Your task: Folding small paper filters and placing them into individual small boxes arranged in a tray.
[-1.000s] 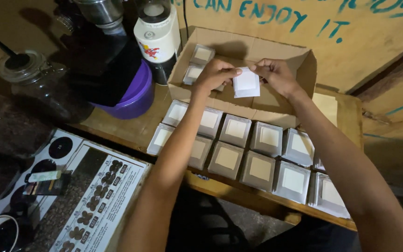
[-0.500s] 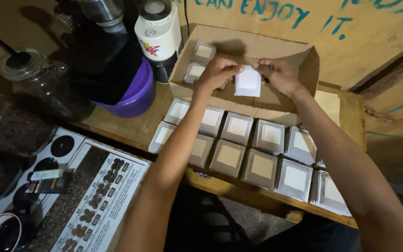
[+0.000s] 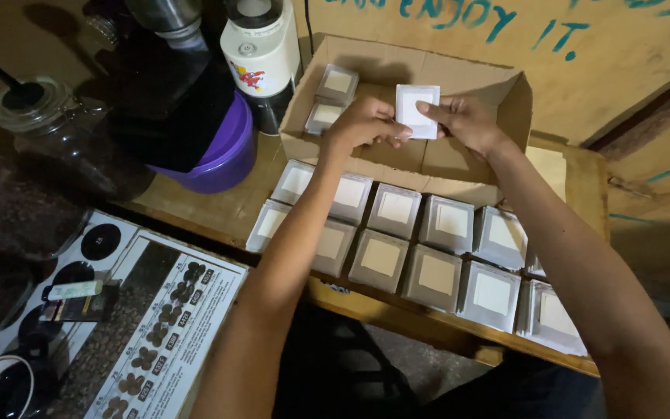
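From the head view, both hands hold a small white packet (image 3: 417,110) over the open cardboard box (image 3: 505,101): left hand (image 3: 366,124) and right hand (image 3: 467,122) fingers pinch its edges. Rows of similar packets (image 3: 397,233) cover the worktop (image 3: 219,206); a purple bowl (image 3: 226,151) stands left.

We see a matt brown cardboard box (image 3: 428,159), small matt paper-faced packets (image 3: 381,260), a rough, dull wooden surface (image 3: 219,209), a glossy purple plastic bowl (image 3: 226,151), a clear glass jar (image 3: 36,116) and a smooth white plastic grinder (image 3: 261,50).
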